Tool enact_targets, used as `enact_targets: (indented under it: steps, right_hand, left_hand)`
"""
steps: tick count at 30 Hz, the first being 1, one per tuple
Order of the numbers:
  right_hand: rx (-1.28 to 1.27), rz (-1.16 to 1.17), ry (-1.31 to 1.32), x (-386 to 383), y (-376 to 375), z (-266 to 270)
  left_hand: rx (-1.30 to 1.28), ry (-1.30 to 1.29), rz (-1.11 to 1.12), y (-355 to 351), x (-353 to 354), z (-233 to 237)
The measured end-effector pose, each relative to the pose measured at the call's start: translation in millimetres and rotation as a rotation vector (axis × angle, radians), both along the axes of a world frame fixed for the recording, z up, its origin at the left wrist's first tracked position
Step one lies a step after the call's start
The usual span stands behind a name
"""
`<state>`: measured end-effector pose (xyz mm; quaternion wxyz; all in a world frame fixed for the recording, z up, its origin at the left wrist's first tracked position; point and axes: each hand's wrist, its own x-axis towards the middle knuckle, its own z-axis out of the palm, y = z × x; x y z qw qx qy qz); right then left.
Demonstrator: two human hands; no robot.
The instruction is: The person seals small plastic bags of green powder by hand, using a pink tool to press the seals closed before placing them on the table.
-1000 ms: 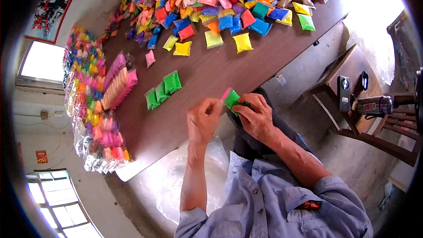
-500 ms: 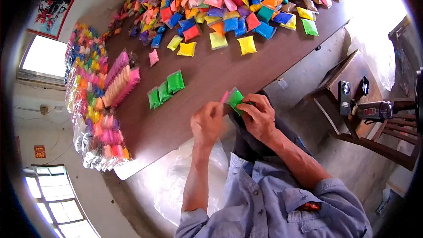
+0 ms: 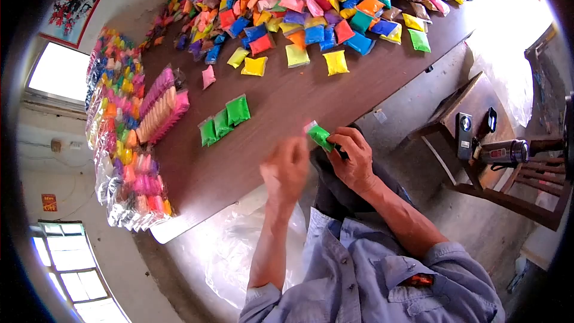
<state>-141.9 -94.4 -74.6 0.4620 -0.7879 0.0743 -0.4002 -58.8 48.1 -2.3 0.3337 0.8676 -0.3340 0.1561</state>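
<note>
My right hand (image 3: 351,158) pinches a small clear packet of bright green stuff (image 3: 320,136) at its lower end, over the table's near edge. A pinkish strip (image 3: 310,125) shows at the packet's top edge. Just left of the packet and apart from it is my left hand (image 3: 286,166). It is smeared by motion, fingers seemingly curled, and whether it holds anything cannot be made out. Three similar green packets (image 3: 223,122) lie overlapping in a row on the brown table (image 3: 269,98), beyond my left hand.
A large heap of coloured packets (image 3: 311,6) covers the table's far side. Bundled packets in clear bags (image 3: 122,149) line the left edge, beside pink and peach stacks (image 3: 162,107). At right stands a wooden stool (image 3: 445,119) with a dark flask (image 3: 505,152) on it.
The left hand has come away from the packet and blurred; the pink strip that was by its fingertips now shows at the packet's top. The right hand keeps its hold.
</note>
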Motion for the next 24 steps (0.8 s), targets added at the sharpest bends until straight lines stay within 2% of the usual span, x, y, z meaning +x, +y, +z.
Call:
enact_targets:
  steps: [1, 3, 4, 7, 12, 16, 18, 19, 24]
  right_hand:
    - [-0.002, 0.005, -0.002, 1, 1, 1]
    - [0.055, 0.026, -0.029, 1, 0, 2]
    - [0.054, 0.024, -0.028, 0, -1, 2]
    - [0.069, 0.046, 0.013, -3, -3, 7]
    - [0.365, -0.031, 0.106, -1, 4, 15]
    - [0.444, 0.059, 0.233, -9, 4, 13]
    - [0.747, 0.123, 0.233, -10, 8, 16]
    - [0.747, 0.131, 0.238, -10, 9, 19]
    - [0.932, 0.187, 0.211, -5, 19, 22]
  left_hand:
    - [-0.002, -0.002, 0.005, -2, -7, 1]
    - [0.136, -0.085, -0.139, -8, -20, 4]
    - [0.116, 0.011, -0.065, -4, -18, -2]
    - [0.011, 0.041, 0.035, 5, 2, 1]
    - [-0.069, 0.059, 0.09, 34, 3, 2]
    - [-0.048, 0.051, 0.397, 97, 15, -14]
    - [-0.038, 0.075, 0.485, 142, 29, -23]
    - [-0.028, 0.096, 0.571, 165, 35, -28]
    - [0.196, -0.071, 0.658, 259, 61, -48]
